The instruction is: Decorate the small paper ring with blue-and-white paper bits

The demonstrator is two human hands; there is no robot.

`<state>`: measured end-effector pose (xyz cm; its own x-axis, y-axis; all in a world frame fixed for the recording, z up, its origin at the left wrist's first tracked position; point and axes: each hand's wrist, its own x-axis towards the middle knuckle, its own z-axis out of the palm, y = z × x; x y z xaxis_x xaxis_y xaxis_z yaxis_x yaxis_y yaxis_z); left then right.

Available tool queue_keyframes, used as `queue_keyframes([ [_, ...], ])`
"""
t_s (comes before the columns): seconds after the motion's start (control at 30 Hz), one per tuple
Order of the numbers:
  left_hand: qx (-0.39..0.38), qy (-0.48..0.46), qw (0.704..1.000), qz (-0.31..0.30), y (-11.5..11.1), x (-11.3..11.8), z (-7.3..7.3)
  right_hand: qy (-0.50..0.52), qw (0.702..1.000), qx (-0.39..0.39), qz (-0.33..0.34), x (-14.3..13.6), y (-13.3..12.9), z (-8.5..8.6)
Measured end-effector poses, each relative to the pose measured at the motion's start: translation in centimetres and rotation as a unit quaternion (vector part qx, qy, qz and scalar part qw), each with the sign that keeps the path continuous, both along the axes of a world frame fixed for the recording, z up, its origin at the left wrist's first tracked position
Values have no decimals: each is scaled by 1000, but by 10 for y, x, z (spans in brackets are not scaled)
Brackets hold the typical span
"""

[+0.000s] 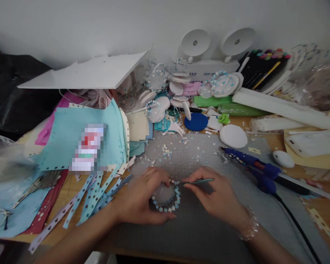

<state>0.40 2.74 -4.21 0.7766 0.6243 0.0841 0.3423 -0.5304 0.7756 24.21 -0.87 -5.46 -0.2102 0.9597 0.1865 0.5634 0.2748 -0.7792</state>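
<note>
My left hand (139,198) curls around a small round clear piece (177,196) whose rim is lined with tiny white and pale blue paper shapes. Its thumb lies along the near edge and the fingers along the far edge. A pair of thin greenish tweezers (205,181) is pinched in my right hand (216,196), with the tips pointing left, close to the upper right of the rim. Whether the tips hold a paper shape is too small to tell. Loose tiny paper shapes (166,149) lie scattered on the grey cutting mat (203,234) beyond both hands.
A blue glue gun (264,170) with a black cord lies at right, near a white oval case (283,158). Punched paper strips (85,205) and a pixelated phone (88,146) on blue paper are at left. White discs (233,136) and a blue disc (195,121) lie behind.
</note>
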Motion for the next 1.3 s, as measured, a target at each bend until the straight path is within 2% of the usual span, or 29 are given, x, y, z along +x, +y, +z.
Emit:
queue_keyframes([
  [0.2,19,-22,1000,1,1,0,1,-3,999,27,-19,0,1,2],
  [0.43,21,-16,999,-31,4,3,4,71,989,70,-110,-3,0,11],
  [0.57,-15,-59,998,-24,4,4,7,216,966,34,-136,-10,-5,11],
  [0.67,-56,-95,993,51,1,5,8,334,935,-10,-117,-15,-10,10],
  [0.73,-73,-118,985,104,-1,6,6,377,919,-35,-110,-18,-12,11],
  [0.83,-94,-157,974,131,-4,7,2,399,908,-66,-107,-22,-13,13],
  [1.1,-134,-203,961,134,-3,9,3,424,892,-97,-123,-26,-10,15],
  [1.3,-159,-203,957,131,-2,7,3,487,851,-158,-120,-25,-11,5],
])
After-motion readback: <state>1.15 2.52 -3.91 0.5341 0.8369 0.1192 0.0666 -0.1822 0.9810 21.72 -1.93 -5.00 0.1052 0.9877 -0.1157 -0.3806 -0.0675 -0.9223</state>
